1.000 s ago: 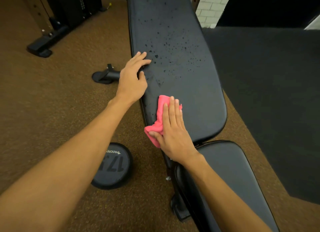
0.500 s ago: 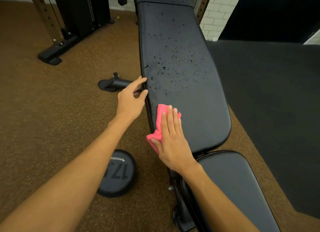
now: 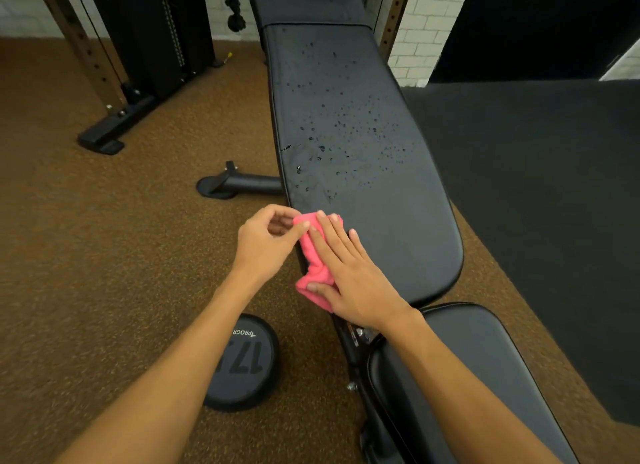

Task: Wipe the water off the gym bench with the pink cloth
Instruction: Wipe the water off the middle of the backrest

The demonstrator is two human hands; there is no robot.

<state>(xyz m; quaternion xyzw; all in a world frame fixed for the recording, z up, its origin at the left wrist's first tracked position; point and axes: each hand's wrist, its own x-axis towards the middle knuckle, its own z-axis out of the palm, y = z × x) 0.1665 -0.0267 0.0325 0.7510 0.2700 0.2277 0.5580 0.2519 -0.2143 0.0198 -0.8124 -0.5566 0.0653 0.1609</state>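
Note:
The black padded gym bench (image 3: 398, 221) runs away from me, with water droplets (image 3: 339, 134) scattered over the middle of its back pad. A pink cloth (image 3: 313, 256) lies bunched on the pad's near left edge. My right hand (image 3: 349, 276) presses flat on the cloth, fingers spread over it and thumb holding its near end. My left hand (image 3: 266, 242) is beside the bench edge, its thumb and forefinger pinching the cloth's far left corner.
A black weight plate (image 3: 242, 366) lies on the brown floor left of the bench, near my left forearm. The bench's foot bar (image 3: 239, 183) sticks out to the left. A rack base (image 3: 110, 131) stands at back left. Black matting (image 3: 554, 204) covers the right.
My left hand let go of the bench's left edge and came back to pinch the cloth's corner. My right hand stayed on the cloth. The camera view tilted up.

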